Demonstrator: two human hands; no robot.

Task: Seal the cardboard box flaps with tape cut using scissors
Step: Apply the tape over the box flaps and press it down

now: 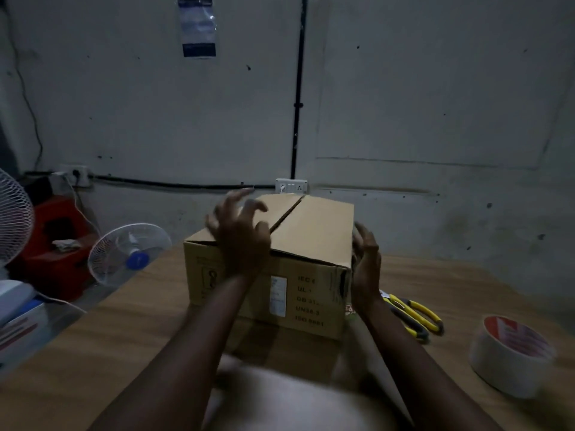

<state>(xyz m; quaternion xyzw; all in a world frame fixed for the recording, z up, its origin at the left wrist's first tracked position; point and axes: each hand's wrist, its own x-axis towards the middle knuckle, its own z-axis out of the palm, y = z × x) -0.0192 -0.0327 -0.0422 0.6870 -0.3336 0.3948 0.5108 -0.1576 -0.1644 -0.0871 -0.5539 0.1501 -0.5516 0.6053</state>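
Two hands at box (298, 275), L hand (241, 237) fingers spread over flaps, R hand (367, 269) loose beside

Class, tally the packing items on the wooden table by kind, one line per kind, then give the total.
Cardboard box: 1
Scissors: 1
Tape roll: 1
Total: 3

Both my arms reaching forward, my left hand (241, 234) hovering with fingers spread and curled, my right hand (367, 269) standing edge-on, fingers loosely bent
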